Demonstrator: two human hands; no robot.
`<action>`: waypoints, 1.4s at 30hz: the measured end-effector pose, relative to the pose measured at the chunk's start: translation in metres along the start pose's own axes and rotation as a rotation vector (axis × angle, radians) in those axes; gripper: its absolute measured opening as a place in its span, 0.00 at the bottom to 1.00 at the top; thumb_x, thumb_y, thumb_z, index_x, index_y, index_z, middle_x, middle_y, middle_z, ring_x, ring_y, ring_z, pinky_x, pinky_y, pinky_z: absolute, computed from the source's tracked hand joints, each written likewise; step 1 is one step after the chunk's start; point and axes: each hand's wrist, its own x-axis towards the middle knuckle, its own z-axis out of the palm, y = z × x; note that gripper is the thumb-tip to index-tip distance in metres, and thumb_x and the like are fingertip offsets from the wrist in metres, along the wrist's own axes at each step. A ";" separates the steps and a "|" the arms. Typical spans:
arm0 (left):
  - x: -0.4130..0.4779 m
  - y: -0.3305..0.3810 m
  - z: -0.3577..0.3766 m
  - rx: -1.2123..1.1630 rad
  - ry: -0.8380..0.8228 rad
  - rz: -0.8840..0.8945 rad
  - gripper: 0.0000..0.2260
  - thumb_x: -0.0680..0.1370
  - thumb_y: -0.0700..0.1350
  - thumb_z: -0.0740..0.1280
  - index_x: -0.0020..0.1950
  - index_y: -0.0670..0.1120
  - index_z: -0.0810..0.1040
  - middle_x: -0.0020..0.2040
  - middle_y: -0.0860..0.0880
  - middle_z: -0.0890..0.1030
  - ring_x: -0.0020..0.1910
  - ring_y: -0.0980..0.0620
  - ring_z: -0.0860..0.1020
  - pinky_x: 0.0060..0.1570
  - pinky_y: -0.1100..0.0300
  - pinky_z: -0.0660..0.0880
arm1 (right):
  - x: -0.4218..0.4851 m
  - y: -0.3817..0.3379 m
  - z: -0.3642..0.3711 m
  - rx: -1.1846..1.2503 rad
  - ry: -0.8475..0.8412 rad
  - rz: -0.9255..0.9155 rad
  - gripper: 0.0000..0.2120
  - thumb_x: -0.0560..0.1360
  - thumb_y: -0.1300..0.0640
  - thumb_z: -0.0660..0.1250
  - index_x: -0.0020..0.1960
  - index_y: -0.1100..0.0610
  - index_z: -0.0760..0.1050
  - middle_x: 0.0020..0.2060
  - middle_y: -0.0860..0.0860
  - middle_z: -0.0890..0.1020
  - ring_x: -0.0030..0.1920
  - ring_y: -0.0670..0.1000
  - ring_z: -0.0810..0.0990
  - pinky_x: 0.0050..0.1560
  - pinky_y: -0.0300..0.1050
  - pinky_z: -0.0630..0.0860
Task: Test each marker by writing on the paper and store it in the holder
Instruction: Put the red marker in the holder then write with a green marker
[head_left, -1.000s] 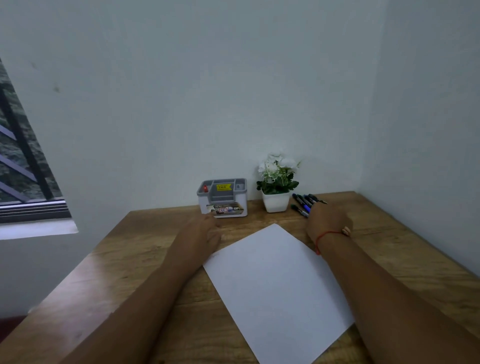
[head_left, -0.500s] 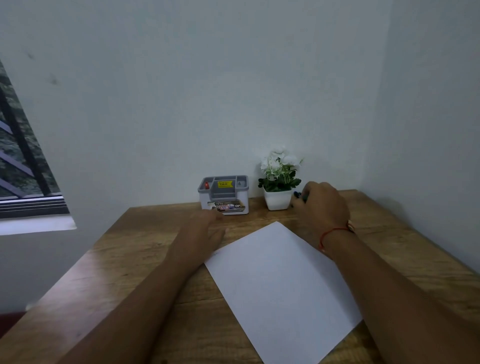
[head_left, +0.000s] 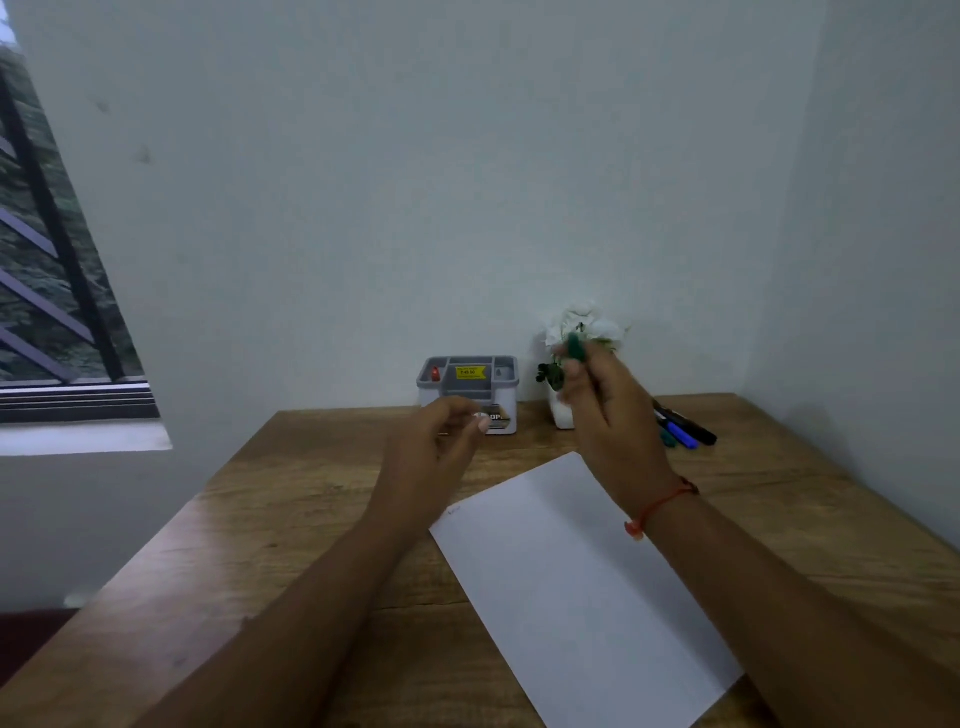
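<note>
Two hands hover above the table (head_left: 311, 519): right hand (head_left: 613, 415) grips a green marker (head_left: 574, 347) near the holder (head_left: 467, 384), left hand (head_left: 431, 452) loosely curled, empty, paper (head_left: 571, 571) below

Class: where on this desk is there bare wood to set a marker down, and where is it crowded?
Free: the wood left of the paper, to the desk edge; the strip between paper and right wall. Crowded: the back edge, with holder, plant pot, loose markers.

Pale, plain walls (head_left: 467, 182) meet in a corner behind the wooden bench (head_left: 291, 519); a barred window (head_left: 47, 291) sits at the left.
</note>
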 end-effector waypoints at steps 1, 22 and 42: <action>0.000 0.003 0.000 -0.054 0.003 -0.008 0.05 0.77 0.51 0.68 0.52 0.60 0.78 0.46 0.63 0.81 0.48 0.67 0.77 0.41 0.76 0.71 | -0.003 0.001 0.003 -0.055 -0.068 -0.014 0.13 0.85 0.51 0.58 0.63 0.53 0.79 0.45 0.47 0.80 0.46 0.42 0.78 0.45 0.33 0.73; 0.006 -0.014 -0.005 -0.668 -0.126 -0.377 0.10 0.73 0.48 0.73 0.50 0.44 0.84 0.47 0.42 0.85 0.45 0.51 0.81 0.48 0.61 0.79 | -0.019 -0.013 0.032 -0.434 -0.470 -0.057 0.15 0.83 0.43 0.60 0.59 0.46 0.82 0.34 0.43 0.79 0.36 0.44 0.77 0.35 0.48 0.74; 0.016 -0.047 -0.039 0.358 -0.369 -0.327 0.06 0.69 0.47 0.77 0.37 0.53 0.80 0.38 0.56 0.81 0.40 0.58 0.78 0.34 0.67 0.71 | -0.028 -0.014 0.035 0.395 -0.395 0.795 0.04 0.82 0.60 0.65 0.53 0.56 0.79 0.41 0.53 0.86 0.35 0.43 0.84 0.37 0.36 0.81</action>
